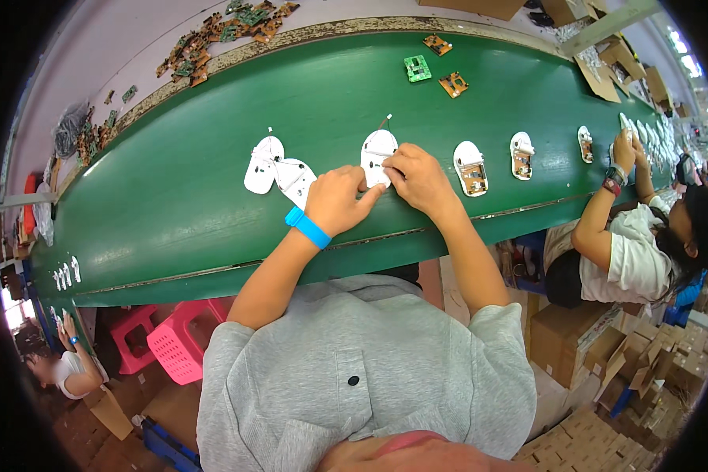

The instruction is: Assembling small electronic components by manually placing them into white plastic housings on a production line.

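The person stands over a long green conveyor belt (212, 181) and both hands work on one white mouse shell (376, 153) that lies flat on the belt, a thin wire coming out from its far end. The left hand (337, 200) has a blue wristband (307, 227); its fingers are curled and the index finger is stretched out, touching the near edge of the shell. The right hand (418, 179) is bent over the right side of the shell, with fingertips pinched together on its edge; if it really grips the shell or only presses it, I cannot tell. Just to the left of the hands lie two more white shells (279, 169), one partly over the other. To the right, more shells with brown circuit boards inside (471, 168) stand in a row along the belt, well apart from each other. On the far side of the belt lie a green circuit board (418, 68) and some orange boards (453, 83). At the right end, another person's hand (625, 149) touches a shell on the belt.
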{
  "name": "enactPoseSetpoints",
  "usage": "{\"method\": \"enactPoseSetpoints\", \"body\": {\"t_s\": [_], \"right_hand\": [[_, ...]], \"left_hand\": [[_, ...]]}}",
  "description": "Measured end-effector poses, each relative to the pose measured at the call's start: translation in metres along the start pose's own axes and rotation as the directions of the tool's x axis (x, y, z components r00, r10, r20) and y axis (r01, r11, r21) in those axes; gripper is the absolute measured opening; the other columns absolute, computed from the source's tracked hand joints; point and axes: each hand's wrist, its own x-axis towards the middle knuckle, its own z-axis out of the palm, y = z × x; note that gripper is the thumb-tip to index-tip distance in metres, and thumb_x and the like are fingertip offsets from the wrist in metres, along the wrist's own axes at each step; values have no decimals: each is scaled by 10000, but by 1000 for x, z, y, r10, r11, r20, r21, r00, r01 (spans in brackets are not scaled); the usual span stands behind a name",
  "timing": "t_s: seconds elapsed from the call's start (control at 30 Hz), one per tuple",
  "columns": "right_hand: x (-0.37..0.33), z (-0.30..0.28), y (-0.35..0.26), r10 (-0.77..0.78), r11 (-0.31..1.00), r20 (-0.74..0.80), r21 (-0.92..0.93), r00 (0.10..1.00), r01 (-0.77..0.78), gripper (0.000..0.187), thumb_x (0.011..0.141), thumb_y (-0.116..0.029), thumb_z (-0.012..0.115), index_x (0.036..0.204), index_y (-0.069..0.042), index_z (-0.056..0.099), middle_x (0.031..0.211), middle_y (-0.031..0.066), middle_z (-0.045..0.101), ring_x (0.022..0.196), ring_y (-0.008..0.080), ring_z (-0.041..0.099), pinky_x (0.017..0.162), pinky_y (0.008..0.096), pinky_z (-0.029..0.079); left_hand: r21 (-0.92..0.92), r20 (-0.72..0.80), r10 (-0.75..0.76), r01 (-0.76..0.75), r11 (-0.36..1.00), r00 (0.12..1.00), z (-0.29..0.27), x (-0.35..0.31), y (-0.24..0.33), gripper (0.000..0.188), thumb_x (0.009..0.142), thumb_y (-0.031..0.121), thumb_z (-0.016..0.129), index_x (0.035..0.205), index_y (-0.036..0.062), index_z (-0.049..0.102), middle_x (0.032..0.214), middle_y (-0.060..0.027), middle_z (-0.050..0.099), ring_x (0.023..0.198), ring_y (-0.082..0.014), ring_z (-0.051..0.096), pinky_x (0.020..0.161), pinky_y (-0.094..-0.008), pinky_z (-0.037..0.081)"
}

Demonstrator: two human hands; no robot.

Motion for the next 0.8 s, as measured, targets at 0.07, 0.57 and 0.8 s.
{"method": "enactPoseSetpoints", "body": {"t_s": [0.07, 0.57, 0.8], "right_hand": [[3, 0, -3, 10, 1000, 3, -20, 1000, -10, 121, 805, -13, 719, 918, -53, 737, 862, 55, 616, 736, 232, 590, 657, 339, 489], [9, 3, -13, 51, 991, 3, -123, 999, -50, 80, 799, -64, 753, 876, -48, 740, 829, 46, 618, 700, 217, 578, 621, 326, 473], [8, -8, -17, 78, 988, -29, -130, 997, -81, 98, 791, -72, 753, 885, -45, 743, 825, 42, 623, 696, 202, 577, 620, 322, 470]], "left_hand": [[-56, -50, -9, 6, 998, 999, -4, -9, -8, 194, 886, 215, 685, 773, 64, 639, 689, -51, 628, 577, -245, 563, 542, -368, 442], [-290, -293, 95, -184, 939, 951, -16, -41, -22, 61, 830, 64, 700, 839, 54, 641, 756, -38, 602, 605, -195, 541, 560, -317, 437], [-353, -286, 83, -186, 917, 955, -25, -46, -23, 53, 821, 51, 693, 848, 56, 647, 769, -44, 611, 620, -200, 575, 566, -318, 454]]}}
